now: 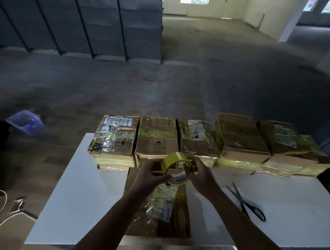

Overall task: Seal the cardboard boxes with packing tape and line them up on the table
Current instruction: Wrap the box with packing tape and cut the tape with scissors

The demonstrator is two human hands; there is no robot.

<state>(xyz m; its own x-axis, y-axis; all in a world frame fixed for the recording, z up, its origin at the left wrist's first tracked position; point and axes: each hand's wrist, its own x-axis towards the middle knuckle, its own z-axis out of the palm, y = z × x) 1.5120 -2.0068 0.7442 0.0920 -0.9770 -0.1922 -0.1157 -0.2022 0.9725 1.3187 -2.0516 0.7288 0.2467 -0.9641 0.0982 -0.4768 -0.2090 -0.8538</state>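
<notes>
Both hands hold the yellow tape roll (176,168): left hand (151,175) pinching its near edge, right hand (200,172) gripping its right side, above the near box (160,205). Taping looks underway; next, draw tape along the seam, then cut with the scissors (246,203) lying to the right.

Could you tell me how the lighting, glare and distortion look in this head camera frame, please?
Head view: dim foreground, bright windows blown out at the far end; glare on the taped boxes; wide-angle bending curves the table edges; tape roll and both hands slightly soft; scissors reasonably sharp.
</notes>
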